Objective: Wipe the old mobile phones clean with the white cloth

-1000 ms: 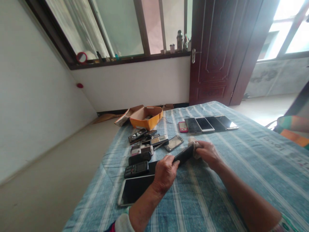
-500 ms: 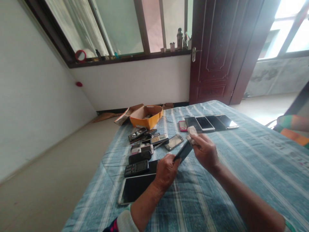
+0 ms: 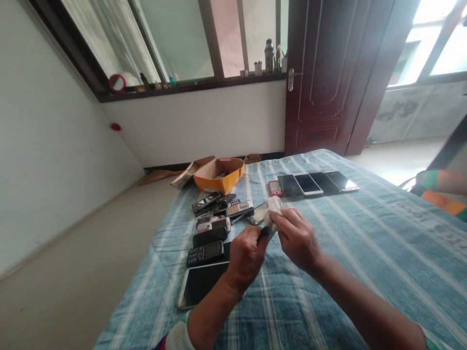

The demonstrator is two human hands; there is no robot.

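My left hand point(image 3: 246, 253) is closed around a dark mobile phone point(image 3: 267, 232), seen nearly edge-on and mostly covered by the fingers. A crumpled white tissue point(image 3: 273, 209) is pinched in my right hand point(image 3: 298, 238) and touches the phone's far end. Just beyond the tissue lies a grey phone point(image 3: 257, 214), partly covered. Beside my left wrist rests a white-framed tablet point(image 3: 203, 284), with a black keypad phone point(image 3: 205, 253) above it.
Several old phones point(image 3: 239, 208) are piled left of centre on the striped cloth point(image 3: 350, 272). An open orange box point(image 3: 221, 183) stands behind them. At the back right, a pink phone point(image 3: 275, 188) and several smartphones point(image 3: 308, 184) form a row. A dark red door point(image 3: 324, 73) stands beyond.
My right hand and the tissue have moved left and toward me along the phone. The phone has turned from showing its flat side to nearly edge-on. My left hand has shifted slightly left.
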